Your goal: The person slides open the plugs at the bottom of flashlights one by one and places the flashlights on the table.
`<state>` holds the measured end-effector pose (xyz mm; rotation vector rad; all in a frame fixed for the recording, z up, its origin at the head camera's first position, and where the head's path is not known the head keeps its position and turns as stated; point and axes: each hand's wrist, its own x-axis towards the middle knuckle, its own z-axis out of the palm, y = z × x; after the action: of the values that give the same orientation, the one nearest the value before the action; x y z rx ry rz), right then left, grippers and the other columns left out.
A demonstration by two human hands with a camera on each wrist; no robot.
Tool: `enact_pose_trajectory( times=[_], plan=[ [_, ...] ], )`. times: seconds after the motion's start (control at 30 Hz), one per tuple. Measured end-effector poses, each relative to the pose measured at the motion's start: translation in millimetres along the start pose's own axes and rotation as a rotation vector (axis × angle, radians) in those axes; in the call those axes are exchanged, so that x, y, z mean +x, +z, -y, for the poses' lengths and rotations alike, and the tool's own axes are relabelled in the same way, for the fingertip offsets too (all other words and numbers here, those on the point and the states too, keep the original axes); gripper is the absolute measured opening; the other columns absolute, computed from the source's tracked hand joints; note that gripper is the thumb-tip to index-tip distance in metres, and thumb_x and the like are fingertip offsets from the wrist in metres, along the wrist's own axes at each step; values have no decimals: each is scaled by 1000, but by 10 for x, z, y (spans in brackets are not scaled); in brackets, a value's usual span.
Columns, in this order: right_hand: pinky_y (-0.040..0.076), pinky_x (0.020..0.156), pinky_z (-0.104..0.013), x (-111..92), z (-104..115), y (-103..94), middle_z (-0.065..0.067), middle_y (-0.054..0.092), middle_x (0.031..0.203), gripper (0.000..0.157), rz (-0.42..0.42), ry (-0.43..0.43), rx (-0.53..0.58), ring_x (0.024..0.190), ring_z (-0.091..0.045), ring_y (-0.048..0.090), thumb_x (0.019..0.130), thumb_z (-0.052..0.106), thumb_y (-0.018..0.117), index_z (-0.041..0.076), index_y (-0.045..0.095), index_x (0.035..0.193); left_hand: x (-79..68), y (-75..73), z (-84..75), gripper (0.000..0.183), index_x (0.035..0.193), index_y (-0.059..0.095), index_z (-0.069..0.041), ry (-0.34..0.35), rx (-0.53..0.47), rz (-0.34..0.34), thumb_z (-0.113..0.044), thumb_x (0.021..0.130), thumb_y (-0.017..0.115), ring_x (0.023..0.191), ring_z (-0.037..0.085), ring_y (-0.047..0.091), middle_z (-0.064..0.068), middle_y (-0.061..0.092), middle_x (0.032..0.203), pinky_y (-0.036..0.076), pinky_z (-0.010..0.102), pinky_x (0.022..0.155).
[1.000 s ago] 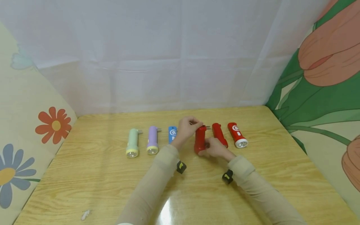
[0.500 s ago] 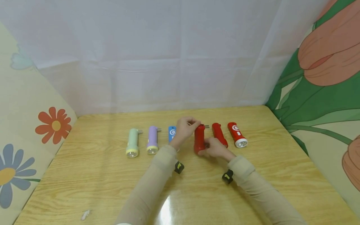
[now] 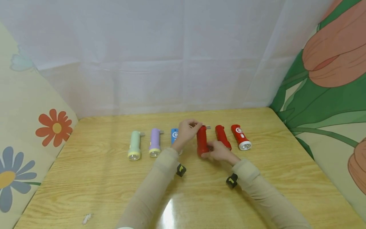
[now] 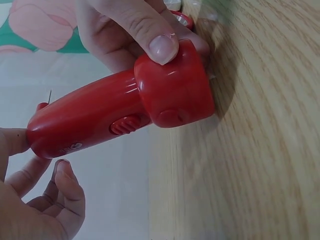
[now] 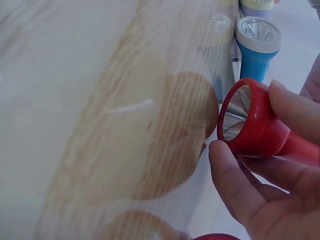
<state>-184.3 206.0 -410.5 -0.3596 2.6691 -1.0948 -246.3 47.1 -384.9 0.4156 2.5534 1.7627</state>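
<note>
A red flashlight (image 3: pixel 202 141) is held between both hands, tail toward the back and lamp head toward the front. Small metal prongs (image 3: pixel 208 127) stick out to the right from its tail. My left hand (image 3: pixel 187 132) pinches the tail end; in the left wrist view its other fingers curl below the body, near the ribbed switch (image 4: pixel 125 125). My right hand (image 3: pixel 220 150) grips the lamp head from the right. The reflector (image 5: pixel 236 114) shows in the right wrist view, close over the table.
Green (image 3: pixel 134 144) and purple (image 3: pixel 155 141) flashlights lie to the left on the wooden table (image 3: pixel 114 190). A blue flashlight (image 3: pixel 174 135) is partly behind my left hand. Another red flashlight (image 3: pixel 223 136) and a red one with a white head (image 3: pixel 240 136) lie right. A white cloth (image 3: pixel 183 79) hangs behind.
My left hand and the tail of the red flashlight have shifted slightly left and toward the back. My right hand stays almost in place on the lamp head.
</note>
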Motion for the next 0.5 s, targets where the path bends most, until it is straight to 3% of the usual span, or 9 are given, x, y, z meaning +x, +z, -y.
enact_pose_trajectory(
  times=[0.3, 0.5],
  plan=[
    [47, 63, -29, -16, 18, 20, -2, 63, 78, 27, -3, 32, 12, 69, -15, 55, 81, 18, 71, 3, 64, 101, 8, 5, 13, 20, 90, 70, -8, -8, 17, 20, -26, 88, 61, 71, 14, 56, 3, 64, 78, 47, 23, 55],
    [47, 68, -31, -37, 35, 13, -1, 64, 84, 29, -8, 16, -30, 74, -14, 55, 81, 22, 70, 3, 65, 103, 17, 4, 33, 23, 94, 70, -7, -22, 16, 29, -26, 90, 59, 71, 15, 55, 3, 65, 82, 47, 22, 55]
  ],
)
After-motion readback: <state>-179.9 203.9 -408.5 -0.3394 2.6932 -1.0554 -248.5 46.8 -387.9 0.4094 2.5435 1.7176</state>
